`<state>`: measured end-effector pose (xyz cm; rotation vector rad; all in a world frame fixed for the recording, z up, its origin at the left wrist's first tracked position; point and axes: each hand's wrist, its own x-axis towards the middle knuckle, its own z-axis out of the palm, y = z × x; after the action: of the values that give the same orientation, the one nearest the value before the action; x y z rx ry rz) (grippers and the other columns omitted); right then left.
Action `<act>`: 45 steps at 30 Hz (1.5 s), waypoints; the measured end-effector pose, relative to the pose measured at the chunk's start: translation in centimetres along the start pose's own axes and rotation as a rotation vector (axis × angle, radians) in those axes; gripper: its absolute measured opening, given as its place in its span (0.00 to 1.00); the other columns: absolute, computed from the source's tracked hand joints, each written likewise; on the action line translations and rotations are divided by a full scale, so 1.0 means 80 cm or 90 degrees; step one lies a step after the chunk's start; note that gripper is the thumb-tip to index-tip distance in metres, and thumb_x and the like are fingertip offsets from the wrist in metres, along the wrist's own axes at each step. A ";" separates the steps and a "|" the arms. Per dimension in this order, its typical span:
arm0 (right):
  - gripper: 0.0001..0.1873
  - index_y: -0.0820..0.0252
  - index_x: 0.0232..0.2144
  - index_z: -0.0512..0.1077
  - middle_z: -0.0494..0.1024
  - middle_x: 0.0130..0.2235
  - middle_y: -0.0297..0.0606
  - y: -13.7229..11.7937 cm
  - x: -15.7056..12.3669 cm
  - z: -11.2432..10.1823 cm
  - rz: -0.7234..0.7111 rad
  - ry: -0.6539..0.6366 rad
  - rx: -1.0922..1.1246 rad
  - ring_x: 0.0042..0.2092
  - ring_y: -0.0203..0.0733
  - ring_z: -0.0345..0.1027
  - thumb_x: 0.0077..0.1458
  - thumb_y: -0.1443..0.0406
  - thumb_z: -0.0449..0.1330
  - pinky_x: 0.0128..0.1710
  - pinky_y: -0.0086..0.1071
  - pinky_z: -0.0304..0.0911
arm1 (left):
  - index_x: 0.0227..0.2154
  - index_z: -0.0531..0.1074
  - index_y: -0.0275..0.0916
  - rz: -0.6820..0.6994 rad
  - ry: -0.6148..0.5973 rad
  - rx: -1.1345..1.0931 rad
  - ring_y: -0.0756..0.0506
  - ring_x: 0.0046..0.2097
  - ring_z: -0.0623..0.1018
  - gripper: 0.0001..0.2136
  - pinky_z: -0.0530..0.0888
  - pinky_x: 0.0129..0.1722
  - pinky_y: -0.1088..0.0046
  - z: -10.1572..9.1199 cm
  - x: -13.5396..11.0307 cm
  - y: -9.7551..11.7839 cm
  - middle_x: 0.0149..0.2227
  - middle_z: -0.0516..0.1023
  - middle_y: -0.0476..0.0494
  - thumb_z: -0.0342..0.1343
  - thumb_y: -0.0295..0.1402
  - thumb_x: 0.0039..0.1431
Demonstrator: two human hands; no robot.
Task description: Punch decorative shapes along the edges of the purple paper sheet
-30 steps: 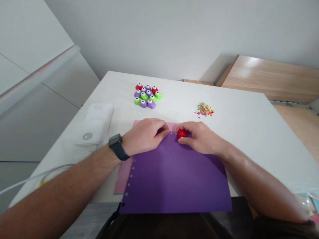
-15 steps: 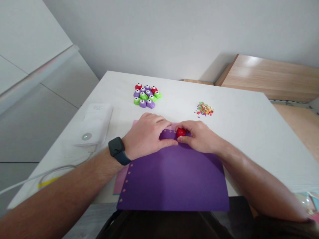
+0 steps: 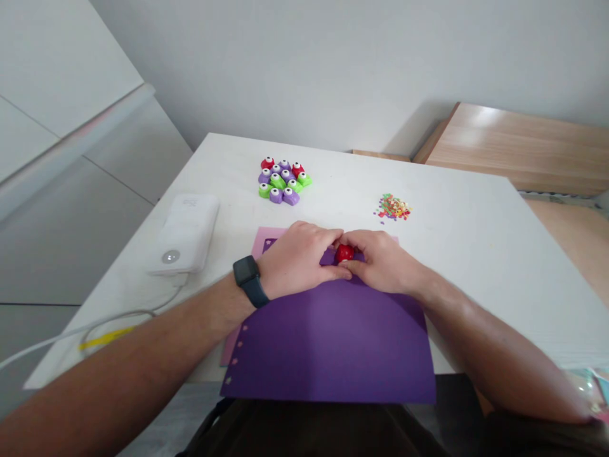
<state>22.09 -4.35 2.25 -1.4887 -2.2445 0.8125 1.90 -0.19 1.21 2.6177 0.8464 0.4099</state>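
Lies flat and near-level, a rectangular sheet of deep-purple paper (image 3: 328,343), set over a flat pink paper sheet (image 3: 259,242) and reaching past it on the near side. Bears small, pale flower-like cutouts in a row down the left edge, plus another at the far left corner. Held near the far edge, right of centre: a small, rounded, glossy red plastic punch (image 3: 345,252), partly covered, base hidden.
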 end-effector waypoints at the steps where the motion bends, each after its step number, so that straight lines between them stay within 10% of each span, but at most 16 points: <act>1: 0.06 0.60 0.33 0.74 0.78 0.34 0.35 0.000 0.000 0.000 0.001 0.000 0.000 0.36 0.39 0.68 0.51 0.72 0.62 0.37 0.32 0.58 | 0.43 0.74 0.39 -0.003 -0.007 -0.014 0.39 0.43 0.80 0.20 0.70 0.46 0.63 0.000 0.002 -0.001 0.39 0.81 0.43 0.63 0.51 0.58; 45: 0.10 0.60 0.42 0.75 0.80 0.41 0.40 0.006 -0.002 0.000 -0.053 0.027 -0.009 0.41 0.41 0.70 0.56 0.69 0.62 0.43 0.34 0.62 | 0.53 0.72 0.38 0.001 0.000 0.027 0.37 0.47 0.79 0.27 0.70 0.50 0.60 -0.003 -0.007 -0.010 0.44 0.81 0.39 0.61 0.53 0.60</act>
<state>22.54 -4.34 1.96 -1.3956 -2.2683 0.7344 0.96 0.17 1.02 2.6569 0.8613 0.3974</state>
